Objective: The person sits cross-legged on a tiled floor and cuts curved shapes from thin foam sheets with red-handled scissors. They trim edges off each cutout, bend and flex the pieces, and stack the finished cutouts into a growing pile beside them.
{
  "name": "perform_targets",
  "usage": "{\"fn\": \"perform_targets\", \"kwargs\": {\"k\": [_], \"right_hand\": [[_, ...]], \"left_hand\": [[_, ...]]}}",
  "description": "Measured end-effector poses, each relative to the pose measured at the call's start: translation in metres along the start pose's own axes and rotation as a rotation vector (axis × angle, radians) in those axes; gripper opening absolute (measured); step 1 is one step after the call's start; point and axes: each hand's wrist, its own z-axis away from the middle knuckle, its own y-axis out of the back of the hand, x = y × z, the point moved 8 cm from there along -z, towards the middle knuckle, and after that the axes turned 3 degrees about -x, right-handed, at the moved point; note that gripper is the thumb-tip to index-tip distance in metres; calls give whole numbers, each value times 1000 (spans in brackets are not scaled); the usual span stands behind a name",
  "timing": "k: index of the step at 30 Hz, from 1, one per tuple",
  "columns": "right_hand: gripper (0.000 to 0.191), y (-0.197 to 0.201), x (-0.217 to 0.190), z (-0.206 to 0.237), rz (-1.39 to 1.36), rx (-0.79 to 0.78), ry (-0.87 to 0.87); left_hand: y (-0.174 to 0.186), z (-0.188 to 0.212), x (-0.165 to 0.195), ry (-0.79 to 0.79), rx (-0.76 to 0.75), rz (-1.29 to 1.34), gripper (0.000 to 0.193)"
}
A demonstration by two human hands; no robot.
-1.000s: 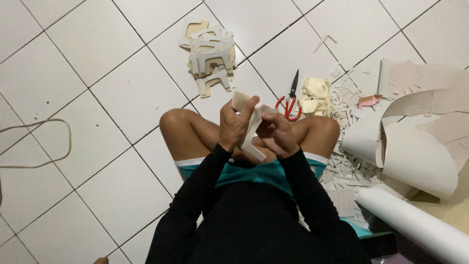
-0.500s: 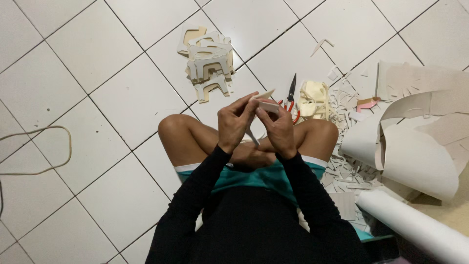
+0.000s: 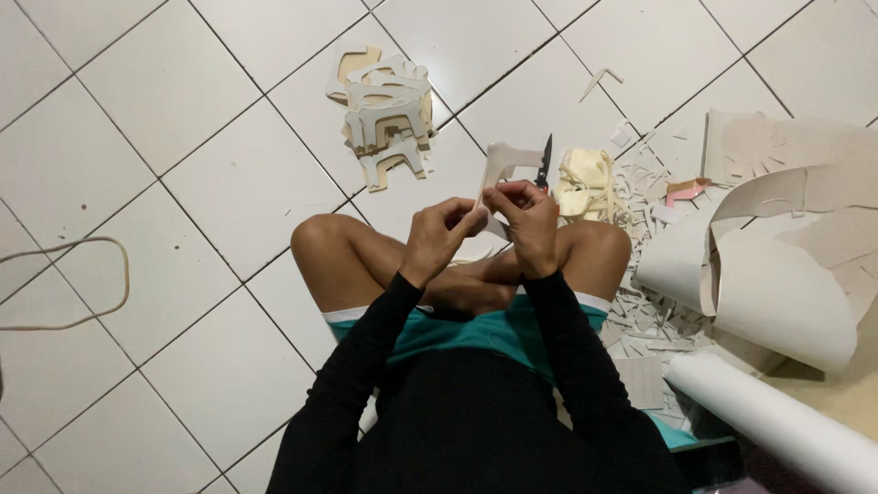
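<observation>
Both hands now raised above the knees vs a sec ago: left hand [image 3: 439, 233] and right hand [image 3: 529, 220] each pinch the pale cut-out piece [image 3: 501, 169], grip pressed together. Scissors [image 3: 545, 163] on floor beyond, then cut-out stack [image 3: 389, 119].

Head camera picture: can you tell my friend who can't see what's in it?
A person sitting cross-legged on a white tiled floor holds a pale cardboard cut-out in the fingers of both hands, left hand and right hand. A stack of similar cut-outs lies ahead, with scissors, paper scraps and curled cardboard sheets to the right.
</observation>
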Motion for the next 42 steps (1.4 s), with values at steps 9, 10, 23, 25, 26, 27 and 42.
{"fn": "perform_targets", "kwargs": {"k": [9,10,23,25,26,27,42], "right_hand": [[24,5,35,-13,161,-27,59],[24,8,42,-14,161,-19,31],[25,47,58,-131,546,82,79],[30,57,51,-161,613,138,78],[35,59,47,-174,755,147,79],[39,62,42,-186,899,157,80],[42,29,21,-130,573,144,64]], "left_hand": [[-12,-17,-57,60,-37,9,32],[-13,-20,-60,27,-50,-19,33],[64,-159,-114,-152,176,-955,34],[81,-175,-93,-474,381,-1150,25],[86,-185,-97,-473,356,-1187,24],[89,-195,-99,-475,332,-1221,23],[85,-156,-57,-270,226,-670,38]]}}
